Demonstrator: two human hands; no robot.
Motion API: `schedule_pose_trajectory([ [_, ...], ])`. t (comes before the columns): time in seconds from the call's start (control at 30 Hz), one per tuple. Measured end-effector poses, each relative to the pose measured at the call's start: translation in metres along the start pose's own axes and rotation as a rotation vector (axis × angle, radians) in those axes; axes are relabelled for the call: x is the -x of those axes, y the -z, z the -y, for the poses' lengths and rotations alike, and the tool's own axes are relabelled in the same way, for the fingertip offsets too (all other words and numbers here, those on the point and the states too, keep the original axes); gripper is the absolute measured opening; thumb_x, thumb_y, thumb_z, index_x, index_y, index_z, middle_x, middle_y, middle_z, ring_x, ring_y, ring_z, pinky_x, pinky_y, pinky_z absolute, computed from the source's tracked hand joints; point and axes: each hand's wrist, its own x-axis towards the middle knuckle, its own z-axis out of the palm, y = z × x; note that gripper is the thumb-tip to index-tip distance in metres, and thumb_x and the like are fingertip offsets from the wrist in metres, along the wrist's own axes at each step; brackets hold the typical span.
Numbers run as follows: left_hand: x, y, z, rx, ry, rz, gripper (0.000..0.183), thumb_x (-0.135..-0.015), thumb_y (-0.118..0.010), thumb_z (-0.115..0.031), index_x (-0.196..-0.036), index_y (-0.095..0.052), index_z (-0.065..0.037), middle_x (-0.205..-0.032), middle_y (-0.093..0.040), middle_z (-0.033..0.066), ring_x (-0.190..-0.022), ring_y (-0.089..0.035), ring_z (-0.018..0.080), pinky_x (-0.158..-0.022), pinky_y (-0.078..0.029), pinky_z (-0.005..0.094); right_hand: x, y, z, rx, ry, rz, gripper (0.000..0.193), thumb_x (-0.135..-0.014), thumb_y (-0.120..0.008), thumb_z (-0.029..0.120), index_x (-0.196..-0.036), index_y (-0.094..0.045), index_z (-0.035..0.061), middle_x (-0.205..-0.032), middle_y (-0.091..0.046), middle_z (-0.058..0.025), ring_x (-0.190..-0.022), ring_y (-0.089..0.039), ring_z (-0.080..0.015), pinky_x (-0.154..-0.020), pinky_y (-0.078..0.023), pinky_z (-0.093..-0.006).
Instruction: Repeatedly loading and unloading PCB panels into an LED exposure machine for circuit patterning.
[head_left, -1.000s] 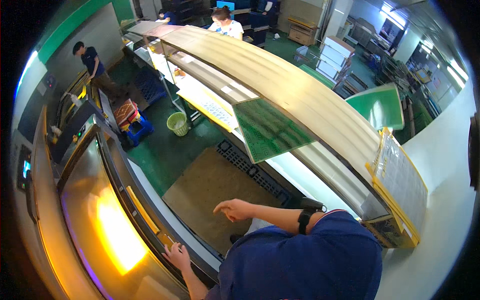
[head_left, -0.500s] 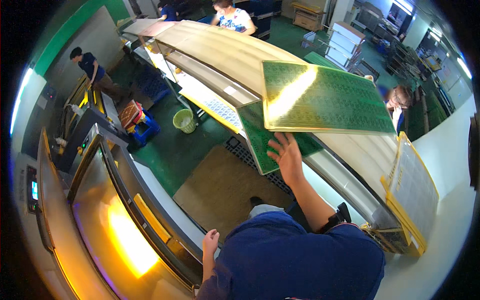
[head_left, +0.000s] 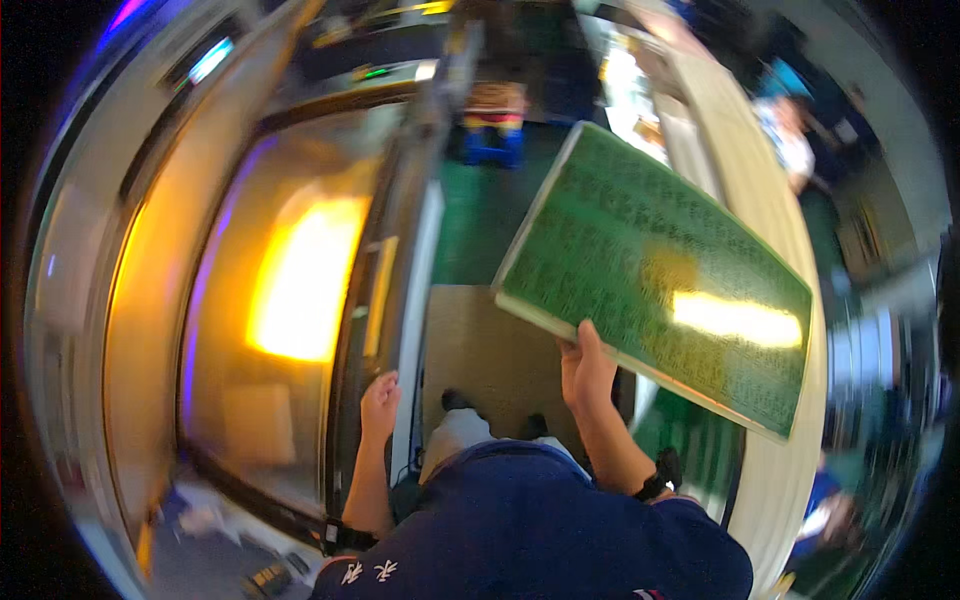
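Item: large green rectangular panel (head_left: 655,275), pale-edged, tilted, glare patch on its face. My right hand (head_left: 585,372) grips its lower edge, raised between machine and workbench (head_left: 770,260). My left hand (head_left: 379,405) rests curled on the machine's window frame (head_left: 375,300), orange glow behind.

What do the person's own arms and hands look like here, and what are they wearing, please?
Both forearms are bare, below a dark navy short-sleeved top with small white markings near its lower edge. The right hand has a black wristband; the left hand is bare. No gloves.
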Motion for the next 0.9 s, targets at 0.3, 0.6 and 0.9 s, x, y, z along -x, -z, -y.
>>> schedule_pose_trajectory([
  [0.3,0.047,0.147,0.032,0.05,-0.018,-1.091,0.042,-0.098,-0.055,-0.017,-0.137,-0.049,-0.001,-0.14,-0.05,0.0141,-0.129,-0.047,0.0242,-0.108,-0.035,0.0385,0.005,-0.134,-0.196,0.942,-0.693,0.953,0.023,-0.087,-0.072,0.024,-0.096,-0.064,0.0041,-0.083,-0.057,0.0009,-0.075,-0.054,-0.011,-0.065,-0.045,-0.0275],
  [0.6,0.044,0.158,0.079,-0.713,0.343,-0.815,0.065,-0.09,-0.061,-0.043,-0.146,-0.042,-0.017,-0.155,-0.03,0.0154,-0.144,-0.02,0.0454,-0.115,-0.013,0.0624,-0.027,-0.199,-0.461,0.918,-1.033,1.255,0.032,-0.094,-0.059,0.027,-0.11,-0.065,-0.0009,-0.096,-0.068,-0.0082,-0.082,-0.066,-0.0168,-0.075,-0.054,-0.0322],
  [0.9,0.001,0.151,0.136,-0.871,0.721,-0.568,0.072,-0.093,-0.042,-0.066,-0.154,-0.026,-0.032,-0.164,-0.012,0.0053,-0.147,-0.007,0.0456,-0.111,-0.004,0.0736,-0.017,-0.471,-0.297,0.441,1.189,1.487,0.089,-0.079,-0.077,0.02,-0.151,-0.028,0.0041,-0.156,-0.027,-0.0204,-0.141,-0.032,-0.0368,-0.119,-0.018,-0.0502],
])
